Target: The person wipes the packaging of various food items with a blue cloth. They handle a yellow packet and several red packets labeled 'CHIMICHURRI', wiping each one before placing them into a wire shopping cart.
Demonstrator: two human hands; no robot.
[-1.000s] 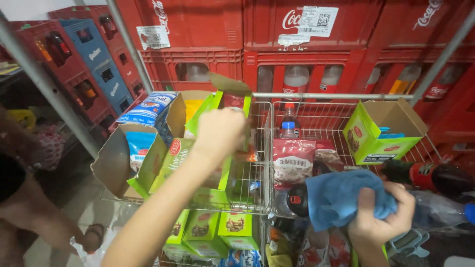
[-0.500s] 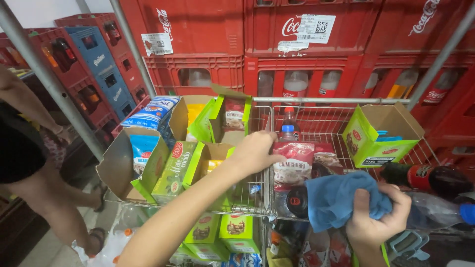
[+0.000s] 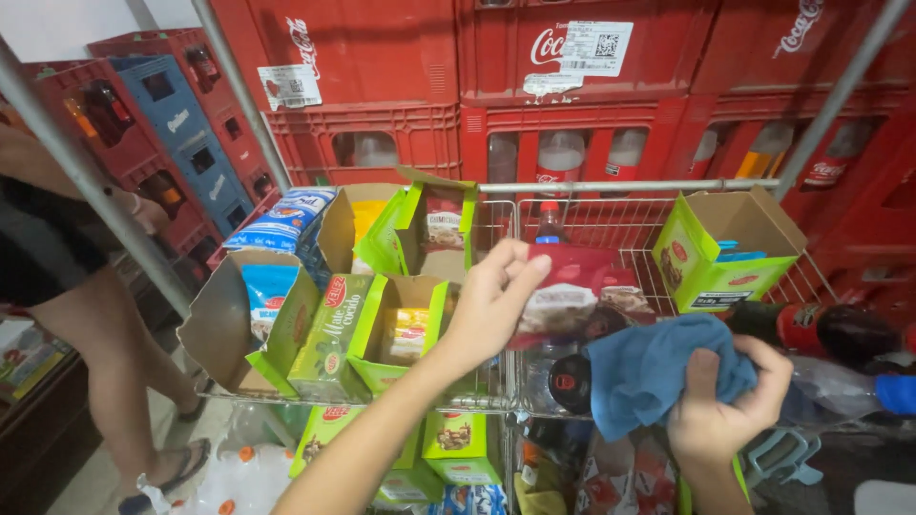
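The left hand pinches a red spice packet by its left edge, lifted just above the wire basket. The right hand, right of the packet, is clenched around a blue cloth. Held by one edge only, the floppy packet could slip back among the bottles behind it.

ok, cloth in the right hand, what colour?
Plain blue, no pattern; the cloth is bunched in the right hand. The head view shows it clearly.
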